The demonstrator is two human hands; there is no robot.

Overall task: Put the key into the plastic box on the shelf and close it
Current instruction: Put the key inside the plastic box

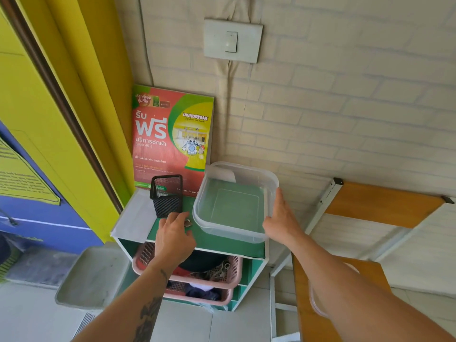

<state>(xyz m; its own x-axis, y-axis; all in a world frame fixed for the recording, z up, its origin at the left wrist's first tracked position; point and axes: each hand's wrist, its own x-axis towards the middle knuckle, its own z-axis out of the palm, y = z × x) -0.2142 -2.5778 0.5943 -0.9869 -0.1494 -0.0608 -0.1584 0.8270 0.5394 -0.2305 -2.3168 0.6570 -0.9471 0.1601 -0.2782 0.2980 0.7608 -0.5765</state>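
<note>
On the shelf (pixel 222 245) top, the plastic box (pixel 234 201) sits at the right edge, the mesh holder (pixel 166 195) left of it, the key (pixel 188 222) between them near the front; a poster (pixel 170 137) stands behind.

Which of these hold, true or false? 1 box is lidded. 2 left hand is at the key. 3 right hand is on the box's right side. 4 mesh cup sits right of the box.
1. False: the plastic box is open on the shelf, no lid on it.
2. True: the left hand is on the key.
3. True: the right hand rests against its right wall.
4. False: the mesh cup stands left of the box.
</note>
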